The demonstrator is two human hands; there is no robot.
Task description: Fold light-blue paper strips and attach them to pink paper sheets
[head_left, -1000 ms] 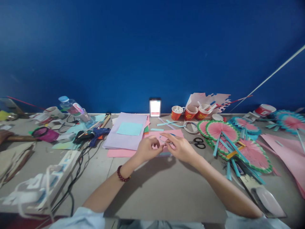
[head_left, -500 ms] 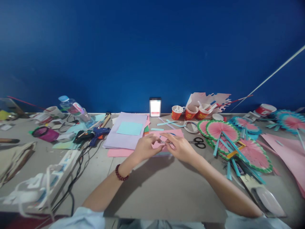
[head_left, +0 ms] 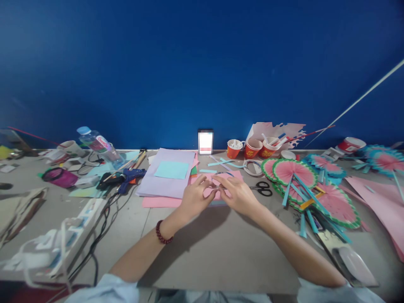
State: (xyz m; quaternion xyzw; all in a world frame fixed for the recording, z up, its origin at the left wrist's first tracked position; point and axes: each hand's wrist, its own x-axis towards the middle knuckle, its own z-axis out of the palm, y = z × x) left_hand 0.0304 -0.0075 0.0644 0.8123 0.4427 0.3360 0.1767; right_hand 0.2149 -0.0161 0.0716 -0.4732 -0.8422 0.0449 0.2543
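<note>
Fingertip work inferred; steadiness required.
Left hand (head_left: pixel 196 198) and right hand (head_left: pixel 242 197) were held nearly touching, contents indiscernible, above flat pink paper (head_left: pixel 237 173).

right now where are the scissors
In the head view, the scissors lie on the table right beside the right hand, black handles pointing toward the pink-and-green paper fans farther right.

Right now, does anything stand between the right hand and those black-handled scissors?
Nothing visible does: the scissors lie beside the right hand, handles pointing away, blades partly hidden behind it.
</note>
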